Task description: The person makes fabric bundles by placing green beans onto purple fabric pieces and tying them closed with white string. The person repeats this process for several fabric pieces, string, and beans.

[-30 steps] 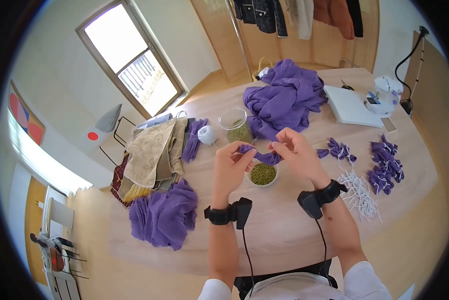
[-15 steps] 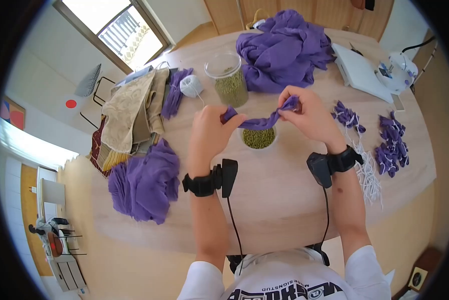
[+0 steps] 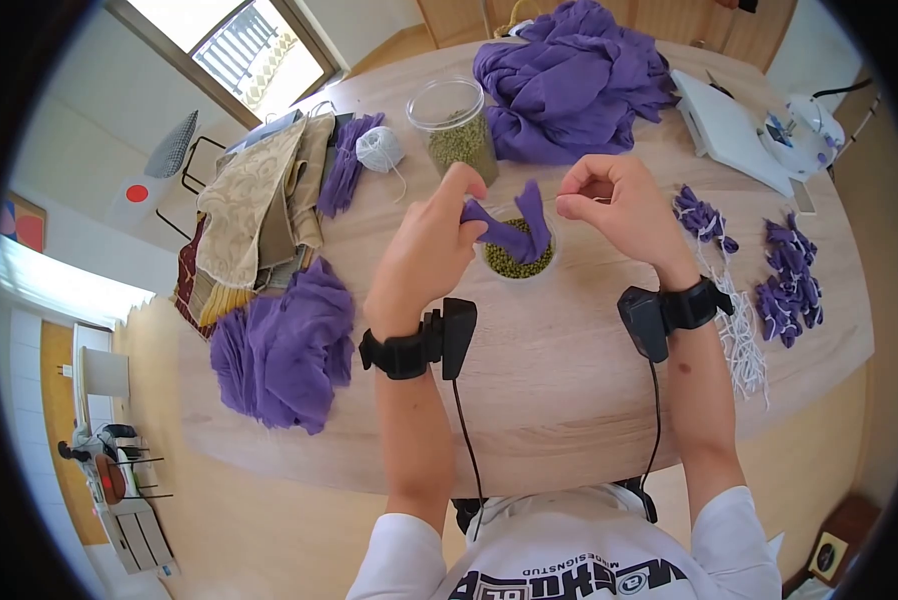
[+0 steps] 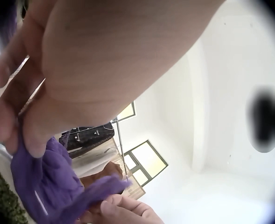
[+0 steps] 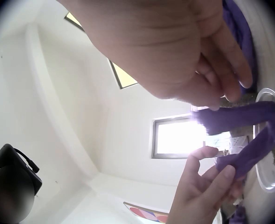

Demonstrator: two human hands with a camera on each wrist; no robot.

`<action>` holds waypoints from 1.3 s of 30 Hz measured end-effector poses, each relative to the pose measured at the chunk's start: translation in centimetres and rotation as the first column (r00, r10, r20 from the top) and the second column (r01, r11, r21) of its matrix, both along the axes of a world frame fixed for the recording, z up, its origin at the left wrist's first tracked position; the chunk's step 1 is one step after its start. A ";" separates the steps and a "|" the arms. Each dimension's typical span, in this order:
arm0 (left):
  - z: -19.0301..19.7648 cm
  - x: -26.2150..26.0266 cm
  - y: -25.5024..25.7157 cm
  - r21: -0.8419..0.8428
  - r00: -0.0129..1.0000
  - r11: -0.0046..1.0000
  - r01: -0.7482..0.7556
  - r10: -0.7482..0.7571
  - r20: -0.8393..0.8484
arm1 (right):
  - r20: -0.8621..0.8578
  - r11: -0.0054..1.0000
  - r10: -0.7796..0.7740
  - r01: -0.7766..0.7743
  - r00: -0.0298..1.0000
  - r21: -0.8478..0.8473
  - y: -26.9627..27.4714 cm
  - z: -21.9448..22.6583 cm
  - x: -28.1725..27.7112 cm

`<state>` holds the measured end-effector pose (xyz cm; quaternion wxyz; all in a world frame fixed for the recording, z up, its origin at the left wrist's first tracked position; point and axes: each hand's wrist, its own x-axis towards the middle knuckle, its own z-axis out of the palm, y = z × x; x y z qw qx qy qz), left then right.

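A narrow purple fabric strip (image 3: pixel 514 238) hangs in a U over a small bowl of green beans (image 3: pixel 517 268). My left hand (image 3: pixel 429 245) pinches one end between thumb and fingers, as the left wrist view also shows. The strip's other end stands up loose. My right hand (image 3: pixel 619 205) is just right of that loose end, fingers loosely bent, holding nothing. In the right wrist view, the strip (image 5: pixel 242 116) passes right below the fingertips of my right hand (image 5: pixel 174 51).
Behind the bowl stands a clear jar (image 3: pixel 459 140) of green beans, with a white yarn ball (image 3: pixel 380 149) beside it. Purple cloth (image 3: pixel 574 80) lies at the back, more (image 3: pixel 284 350) at left. Tied purple bundles (image 3: pixel 791 270), white strings (image 3: pixel 739 345) and a sewing machine (image 3: pixel 804 135) are at right.
Both hands held the strip stretched between them. My right hand has let go of its end, and the strip now sags over the bowl. The head view has tilted downward.
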<state>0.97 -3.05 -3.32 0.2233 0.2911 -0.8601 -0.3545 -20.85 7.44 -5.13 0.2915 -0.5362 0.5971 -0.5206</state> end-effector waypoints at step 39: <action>0.1 0.3 -0.9 -0.004 0.991 0.995 -0.097 0.096 -0.088 | -0.360 0.975 0.219 -0.190 0.907 0.115 0.2 0.0 1.5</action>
